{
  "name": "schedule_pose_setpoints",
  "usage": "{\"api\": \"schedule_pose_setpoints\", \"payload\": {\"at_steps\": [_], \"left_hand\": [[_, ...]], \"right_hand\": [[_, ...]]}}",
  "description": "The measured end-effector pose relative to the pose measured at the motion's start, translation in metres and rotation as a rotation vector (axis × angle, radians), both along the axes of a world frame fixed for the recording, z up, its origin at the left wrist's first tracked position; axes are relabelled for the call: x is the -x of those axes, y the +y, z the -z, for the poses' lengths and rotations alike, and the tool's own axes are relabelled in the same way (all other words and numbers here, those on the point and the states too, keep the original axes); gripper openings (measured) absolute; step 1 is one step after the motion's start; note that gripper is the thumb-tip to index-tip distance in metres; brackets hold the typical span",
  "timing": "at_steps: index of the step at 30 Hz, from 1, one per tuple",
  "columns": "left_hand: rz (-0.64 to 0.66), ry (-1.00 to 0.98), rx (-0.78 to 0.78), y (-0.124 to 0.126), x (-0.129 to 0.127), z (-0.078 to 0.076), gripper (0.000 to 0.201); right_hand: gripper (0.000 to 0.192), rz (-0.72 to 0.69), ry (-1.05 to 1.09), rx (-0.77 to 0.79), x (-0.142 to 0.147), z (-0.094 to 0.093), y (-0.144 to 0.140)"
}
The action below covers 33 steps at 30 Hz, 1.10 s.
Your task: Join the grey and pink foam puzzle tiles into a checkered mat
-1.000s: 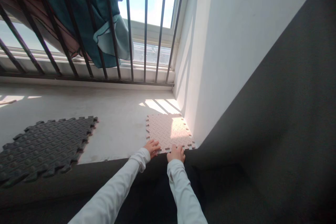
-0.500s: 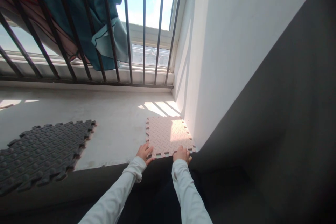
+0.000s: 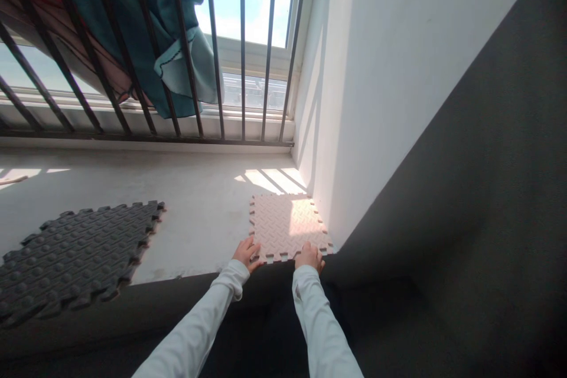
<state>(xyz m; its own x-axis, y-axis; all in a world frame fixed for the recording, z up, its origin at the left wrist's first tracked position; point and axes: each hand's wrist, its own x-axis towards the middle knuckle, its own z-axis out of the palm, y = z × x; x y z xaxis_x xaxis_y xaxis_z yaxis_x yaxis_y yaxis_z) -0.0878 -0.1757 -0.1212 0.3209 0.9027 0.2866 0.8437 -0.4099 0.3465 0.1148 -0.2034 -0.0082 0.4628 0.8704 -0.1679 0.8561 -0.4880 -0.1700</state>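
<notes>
A square pale pink foam mat tile with toothed puzzle edges and a raised tread pattern lies flat on the ledge, against the side wall. My left hand rests at its near left corner, fingers spread, touching the edges. At the front edge, right of the middle, my right hand has its bent fingers over the tile's rim; the underside of that grip is hidden. Further left, a dark grey foam mat piece with raised round bumps lies apart from the pink tile, jutting past the ledge's front.
The white ledge drops off in front into dark shadow. Black metal bars stand before the window, with teal and reddish cloth behind them. A white wall rises on the right. A thin strip lies far left.
The view has shifted slightly, so the ledge and tiles appear a little further right and higher. Both hands stay at the same spots on the pink tile.
</notes>
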Motion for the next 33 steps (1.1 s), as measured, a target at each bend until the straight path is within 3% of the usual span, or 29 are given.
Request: {"api": "schedule_pose_setpoints", "payload": {"at_steps": [4, 8, 10, 13, 16, 19, 22, 27, 33], "left_hand": [[-0.007, 0.036, 0.026, 0.0, -0.004, -0.003, 0.05], [-0.012, 0.095, 0.069, -0.005, -0.006, -0.013, 0.065], [-0.019, 0.109, 0.059, -0.013, 0.004, -0.02, 0.068], [-0.067, 0.129, -0.036, -0.032, 0.048, -0.033, 0.058], [-0.203, 0.169, -0.125, -0.059, 0.117, -0.045, 0.052], [-0.41, 0.196, -0.106, -0.087, 0.189, -0.054, 0.05], [-0.558, 0.2, -0.065, -0.109, 0.239, -0.059, 0.046], [-0.556, 0.251, 0.007, -0.121, 0.262, -0.069, 0.036], [-0.619, 0.364, 0.237, -0.096, 0.257, -0.089, 0.038]], "right_hand": [[0.035, 0.004, -0.004, 0.005, 0.0, 0.0, 0.001], [0.033, -0.015, -0.023, 0.011, -0.001, -0.003, 0.0], [0.032, -0.034, -0.039, 0.017, -0.002, -0.005, -0.001], [0.035, -0.082, -0.074, 0.02, -0.002, -0.008, -0.001], [0.037, -0.193, -0.125, 0.011, 0.003, -0.009, 0.0], [0.033, -0.287, -0.164, 0.007, 0.012, -0.006, -0.001], [0.032, -0.312, -0.186, -0.001, 0.022, -0.003, -0.004], [0.038, -0.378, -0.188, -0.006, 0.031, 0.0, -0.007], [0.038, -0.377, -0.17, -0.005, 0.028, 0.003, -0.006]]}}
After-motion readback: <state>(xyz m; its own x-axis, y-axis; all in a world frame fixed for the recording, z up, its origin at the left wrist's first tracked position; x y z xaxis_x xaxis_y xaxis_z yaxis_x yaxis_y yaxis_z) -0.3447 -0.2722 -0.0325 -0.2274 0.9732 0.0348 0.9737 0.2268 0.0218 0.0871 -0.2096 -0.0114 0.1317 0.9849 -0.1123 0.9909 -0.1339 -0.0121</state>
